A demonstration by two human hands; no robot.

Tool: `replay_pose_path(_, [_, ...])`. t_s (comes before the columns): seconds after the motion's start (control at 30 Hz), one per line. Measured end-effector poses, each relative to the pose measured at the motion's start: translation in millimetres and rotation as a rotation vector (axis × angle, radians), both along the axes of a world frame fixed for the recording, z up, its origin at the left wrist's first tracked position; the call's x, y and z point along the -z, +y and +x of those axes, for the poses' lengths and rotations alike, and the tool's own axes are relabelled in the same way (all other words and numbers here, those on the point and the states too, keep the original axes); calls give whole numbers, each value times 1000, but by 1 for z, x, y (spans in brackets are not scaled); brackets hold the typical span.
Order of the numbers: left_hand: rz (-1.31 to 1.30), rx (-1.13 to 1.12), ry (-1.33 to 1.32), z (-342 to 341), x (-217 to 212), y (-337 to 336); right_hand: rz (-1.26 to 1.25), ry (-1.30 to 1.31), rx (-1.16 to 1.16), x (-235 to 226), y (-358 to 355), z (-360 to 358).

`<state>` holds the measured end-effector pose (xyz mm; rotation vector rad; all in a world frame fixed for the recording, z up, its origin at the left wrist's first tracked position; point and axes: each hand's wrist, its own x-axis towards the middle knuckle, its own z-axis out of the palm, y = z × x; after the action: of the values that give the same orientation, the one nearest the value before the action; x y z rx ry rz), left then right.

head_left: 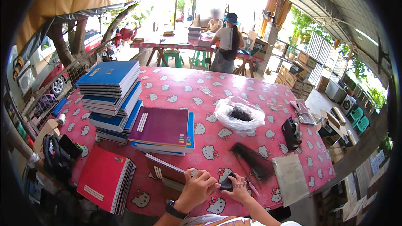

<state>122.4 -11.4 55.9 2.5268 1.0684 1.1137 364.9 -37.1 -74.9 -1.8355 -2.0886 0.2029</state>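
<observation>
table [251, 88] under pink cartoon-cat cloth | blue notebook stack [111, 96] piled far left, off the work spot | dark bundle [253, 163] lay loose near right hand | left hand [197, 188] and right hand [236, 186] met at near edge, fingers pinched on small black piece [227, 183] to steady it

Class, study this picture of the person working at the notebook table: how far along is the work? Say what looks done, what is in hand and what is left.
Done: hard to tell; no notebook visibly carries a finished band. In hand: the left hand and right hand pinch a small dark band beside an open brown notebook. Left: seemingly most of it, judging by the tall blue notebook stack, the purple-topped pile, the red notebooks and the loose black bands.
</observation>
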Motion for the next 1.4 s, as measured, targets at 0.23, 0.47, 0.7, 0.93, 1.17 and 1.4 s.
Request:
replay_pose_path(0.23, [-18, 9, 63, -2, -5, 0, -57, 57, -111, 5, 16, 10])
replay_pose_path(0.47, [-43, 42, -13, -4, -3, 0, -106, 71, -138, -17, 26, 7])
replay_pose_path(0.7, [-57, 41, -62, -2, 2, -2, -376, 1183, -235, -53, 40, -2])
replay_pose_path(0.93, [-17, 65, 1, -8, 1, -1, -481, 1543, -577, -76, 36, -17])
replay_pose_path(1.17, [-10, 88, -89, -8, -2, -1, -481, 1490, -529, -74, 33, -19])
replay_pose_path(1.4, [10, 2, -81, -3, 5, -2, -458, 1396, -541, -77, 33, -25])
